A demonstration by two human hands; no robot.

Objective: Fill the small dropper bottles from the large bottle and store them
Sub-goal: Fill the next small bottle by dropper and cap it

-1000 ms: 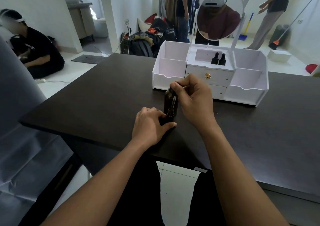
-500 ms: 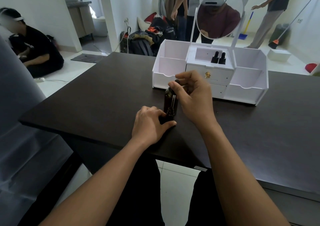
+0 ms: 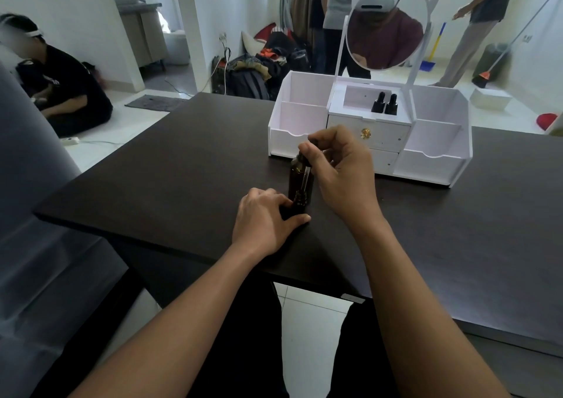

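Small bottle (image 3: 300, 200) before large bottle (image 3: 296, 176), organizer (image 3: 432, 166) behind, two capped bottles (image 3: 384, 104) in its top compartment

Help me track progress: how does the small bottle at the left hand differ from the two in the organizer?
The small bottle is uncapped, dropper at its neck; the stored pair wear black caps. The left hand grips it on the table; the pair sit in the organizer. All dark, upright.

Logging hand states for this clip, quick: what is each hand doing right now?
Left hand: grips the small dropper bottle.
Right hand: pinches the dropper, its tip over that bottle's mouth.
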